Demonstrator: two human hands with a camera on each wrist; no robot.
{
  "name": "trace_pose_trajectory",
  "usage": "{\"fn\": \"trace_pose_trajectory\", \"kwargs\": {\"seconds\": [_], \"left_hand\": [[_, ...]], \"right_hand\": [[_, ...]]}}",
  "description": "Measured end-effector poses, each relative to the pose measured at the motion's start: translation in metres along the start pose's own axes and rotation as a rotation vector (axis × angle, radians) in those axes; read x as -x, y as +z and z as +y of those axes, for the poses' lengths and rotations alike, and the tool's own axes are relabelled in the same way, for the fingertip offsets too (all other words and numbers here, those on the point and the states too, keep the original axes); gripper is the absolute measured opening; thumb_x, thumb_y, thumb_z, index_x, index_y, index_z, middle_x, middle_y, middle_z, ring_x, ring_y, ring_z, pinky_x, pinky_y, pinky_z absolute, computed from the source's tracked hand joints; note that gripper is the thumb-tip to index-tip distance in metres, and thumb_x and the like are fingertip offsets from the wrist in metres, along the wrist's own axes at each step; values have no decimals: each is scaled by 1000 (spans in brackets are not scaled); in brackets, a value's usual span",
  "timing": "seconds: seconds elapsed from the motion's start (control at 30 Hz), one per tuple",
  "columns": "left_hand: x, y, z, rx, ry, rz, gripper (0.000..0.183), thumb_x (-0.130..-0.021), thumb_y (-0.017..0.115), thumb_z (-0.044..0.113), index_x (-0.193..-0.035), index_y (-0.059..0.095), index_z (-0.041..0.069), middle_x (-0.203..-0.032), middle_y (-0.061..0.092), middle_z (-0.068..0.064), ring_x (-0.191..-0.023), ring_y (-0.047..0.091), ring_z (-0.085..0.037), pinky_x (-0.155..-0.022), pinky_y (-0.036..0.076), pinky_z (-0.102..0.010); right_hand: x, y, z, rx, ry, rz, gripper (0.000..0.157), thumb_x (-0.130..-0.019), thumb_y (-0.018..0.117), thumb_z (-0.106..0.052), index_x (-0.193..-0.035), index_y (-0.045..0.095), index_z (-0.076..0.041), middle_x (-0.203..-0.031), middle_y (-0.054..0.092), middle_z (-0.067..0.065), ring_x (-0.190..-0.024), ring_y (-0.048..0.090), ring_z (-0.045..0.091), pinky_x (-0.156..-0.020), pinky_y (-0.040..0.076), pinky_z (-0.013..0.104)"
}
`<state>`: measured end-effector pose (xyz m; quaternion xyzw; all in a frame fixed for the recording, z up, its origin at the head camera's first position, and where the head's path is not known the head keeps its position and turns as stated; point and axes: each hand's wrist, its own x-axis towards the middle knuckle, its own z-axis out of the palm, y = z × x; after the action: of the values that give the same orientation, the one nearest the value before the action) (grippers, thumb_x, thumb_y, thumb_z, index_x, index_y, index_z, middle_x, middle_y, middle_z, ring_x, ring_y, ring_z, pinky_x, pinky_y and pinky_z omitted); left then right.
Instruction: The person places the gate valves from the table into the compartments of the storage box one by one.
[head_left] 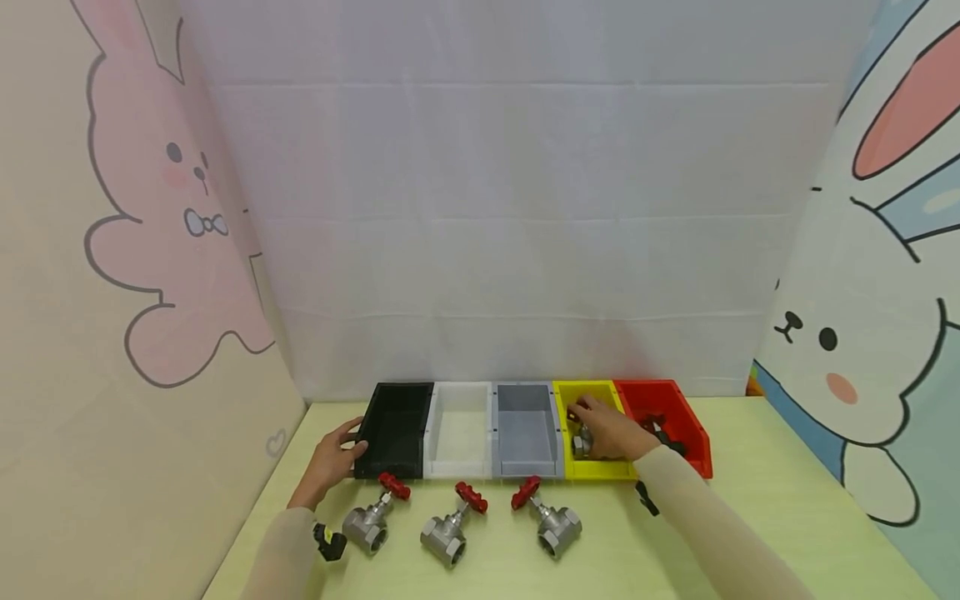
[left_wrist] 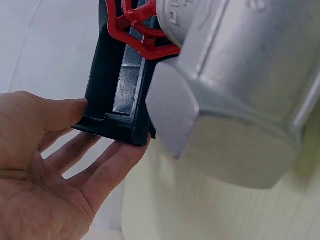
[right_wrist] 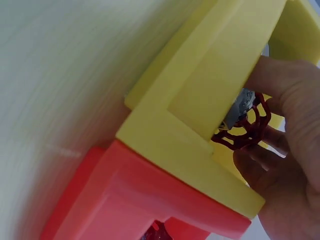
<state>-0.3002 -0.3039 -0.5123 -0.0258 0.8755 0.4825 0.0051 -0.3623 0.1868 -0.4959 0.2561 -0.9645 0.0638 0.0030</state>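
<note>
My left hand (head_left: pixel 330 463) grips the left side of the black bin (head_left: pixel 393 425), thumb at the rim and fingers along the outside, as the left wrist view shows. My right hand (head_left: pixel 611 429) reaches down into the yellow bin (head_left: pixel 600 470) and holds a metal gate valve (head_left: pixel 581 445). The red handwheel (right_wrist: pixel 252 132) of that valve lies between thumb and fingers in the right wrist view; its body is partly hidden by the bin wall. Three similar valves with red handwheels lie in front of the bins: left (head_left: pixel 366 528), middle (head_left: pixel 444 537) and right (head_left: pixel 558 531).
Between the black and yellow bins stand a white bin (head_left: pixel 459 469) and a grey bin (head_left: pixel 531 468). On the far right, a red bin (head_left: pixel 697 446) contains dark red and black parts (head_left: pixel 660 429). The pale table (head_left: pixel 480 581) meets a white cloth backdrop (head_left: pixel 510 250).
</note>
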Motion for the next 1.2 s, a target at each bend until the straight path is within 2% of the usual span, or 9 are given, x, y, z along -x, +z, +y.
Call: {"fn": "trace_pose_trajectory", "kwargs": {"seconds": [0.2, 0.5, 0.7, 0.93, 1.2], "left_hand": [[-1, 0, 0, 10, 6, 1, 54, -96, 52, 16, -146, 32, 17, -138, 43, -28, -115, 55, -42, -69, 57, -38], [-2, 2, -1, 15, -6, -12, 54, -96, 51, 19, -146, 31, 18, -140, 41, -27, -112, 57, -39, -73, 57, -39], [-1, 1, -3, -1, -3, -2, 54, -96, 51, 19, -146, 32, 19, -140, 42, -27, -113, 57, -39, -72, 57, -38], [-2, 2, -3, -12, 3, -1, 54, -96, 51, 18, -146, 31, 18, -139, 42, -28, -114, 55, -41, -71, 57, -38], [-4, 2, -4, -11, -8, 5, 54, -96, 52, 18, -146, 32, 19, -140, 43, -26, -117, 54, -41, -70, 57, -36]], "right_hand": [[4, -2, 1, -22, 13, -6, 80, -67, 84, -19, -137, 46, -14, -142, 42, 12, -126, 45, 29, -101, 44, 45], [12, -9, -2, -19, 38, 32, 77, -72, 80, -21, -139, 43, -16, -148, 37, 14, -132, 40, 34, -101, 43, 48], [16, -18, -8, -4, 11, 89, 68, -78, 75, -24, -139, 43, -19, -146, 38, 11, -131, 42, 32, -100, 44, 47], [24, -35, -19, 5, -3, 142, 73, -79, 74, -26, -142, 37, -20, -150, 33, 9, -133, 39, 29, -101, 44, 45], [37, -52, -31, 16, -55, 224, 72, -79, 74, -27, -142, 38, -20, -149, 33, 8, -125, 46, 26, -94, 50, 39]]}}
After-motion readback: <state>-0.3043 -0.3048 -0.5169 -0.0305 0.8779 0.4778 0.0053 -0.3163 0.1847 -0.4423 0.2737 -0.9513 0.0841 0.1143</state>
